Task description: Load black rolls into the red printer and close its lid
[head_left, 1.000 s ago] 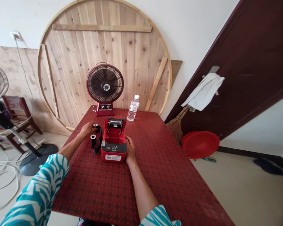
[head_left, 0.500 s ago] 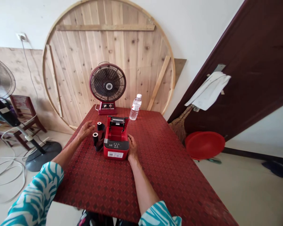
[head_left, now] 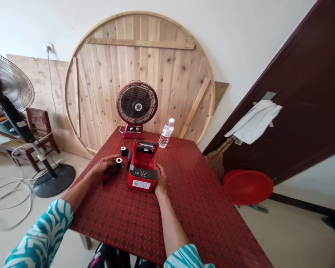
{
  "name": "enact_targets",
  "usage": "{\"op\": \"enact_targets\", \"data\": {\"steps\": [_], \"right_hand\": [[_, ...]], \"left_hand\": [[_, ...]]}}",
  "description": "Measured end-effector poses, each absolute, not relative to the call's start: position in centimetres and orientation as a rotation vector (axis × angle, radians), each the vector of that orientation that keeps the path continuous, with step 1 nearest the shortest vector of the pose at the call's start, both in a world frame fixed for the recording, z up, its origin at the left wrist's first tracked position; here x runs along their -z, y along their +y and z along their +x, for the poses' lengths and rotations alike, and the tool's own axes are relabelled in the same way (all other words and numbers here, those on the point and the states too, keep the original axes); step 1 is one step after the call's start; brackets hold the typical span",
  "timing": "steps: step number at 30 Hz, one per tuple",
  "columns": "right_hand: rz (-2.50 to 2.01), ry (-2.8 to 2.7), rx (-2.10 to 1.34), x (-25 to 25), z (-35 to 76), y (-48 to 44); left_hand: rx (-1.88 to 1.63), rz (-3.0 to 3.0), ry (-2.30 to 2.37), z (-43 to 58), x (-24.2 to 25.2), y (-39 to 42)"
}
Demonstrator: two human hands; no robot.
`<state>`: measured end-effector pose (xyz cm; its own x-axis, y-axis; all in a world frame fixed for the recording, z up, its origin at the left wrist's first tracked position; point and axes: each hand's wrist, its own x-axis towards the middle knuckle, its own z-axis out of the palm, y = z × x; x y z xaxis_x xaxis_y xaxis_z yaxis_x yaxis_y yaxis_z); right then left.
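Note:
A red and dark grey label printer [head_left: 142, 182] stands on the table with its lid raised, so its red inside shows. My right hand [head_left: 161, 179] holds its right side, part of the fingers hidden along the casing. Left of the printer, two black ribbon rolls with white cores stand upright, a rear roll [head_left: 123, 152] and a front roll [head_left: 118, 163]. Loose dark ribbon trails around them. My left hand [head_left: 104, 163] is open with fingers stretched toward the front roll; whether they touch it I cannot tell.
Behind the printer are a red table fan [head_left: 137, 106] and a water bottle [head_left: 166, 134] on the patterned red table [head_left: 195, 201]. A standing fan [head_left: 22, 126] is on the floor at left, a red basin [head_left: 248, 186] at right. A round wooden panel [head_left: 167, 70] leans against the wall.
My left hand has come down and closer to the front ribbon roll. The loose ribbon now trails to the left of that roll. My right hand stays at the printer; the view has shifted slightly.

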<state>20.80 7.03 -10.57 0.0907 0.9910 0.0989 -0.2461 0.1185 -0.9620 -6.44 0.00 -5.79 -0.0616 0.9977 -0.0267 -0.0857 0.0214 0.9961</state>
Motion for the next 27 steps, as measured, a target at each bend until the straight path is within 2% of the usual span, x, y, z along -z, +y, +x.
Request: {"op": "enact_targets", "data": {"steps": [5, 9, 15, 20, 27], "right_hand": [[-0.959, -1.008, -1.186, 10.4, 20.6, 7.0], [-0.956, -1.019, -1.173, 10.5, 20.6, 7.1], [-0.95, -1.031, -1.152, 10.4, 20.4, 7.4], [-0.934, -1.047, -1.122, 10.5, 20.3, 7.6], [-0.912, -1.074, -1.11, 10.9, 20.2, 7.8]], "left_hand": [[-1.153, 1.198, 1.159, -6.7, 5.7, 0.1], [-1.229, 1.278, 1.184, -5.9, 5.4, -0.1], [-1.255, 1.441, 1.147, -4.5, 0.2, -1.4], [-0.988, 1.884, 1.207, -0.6, -3.7, 0.8], [-0.543, 2.192, 1.482, 3.6, -4.4, 5.7]]}}
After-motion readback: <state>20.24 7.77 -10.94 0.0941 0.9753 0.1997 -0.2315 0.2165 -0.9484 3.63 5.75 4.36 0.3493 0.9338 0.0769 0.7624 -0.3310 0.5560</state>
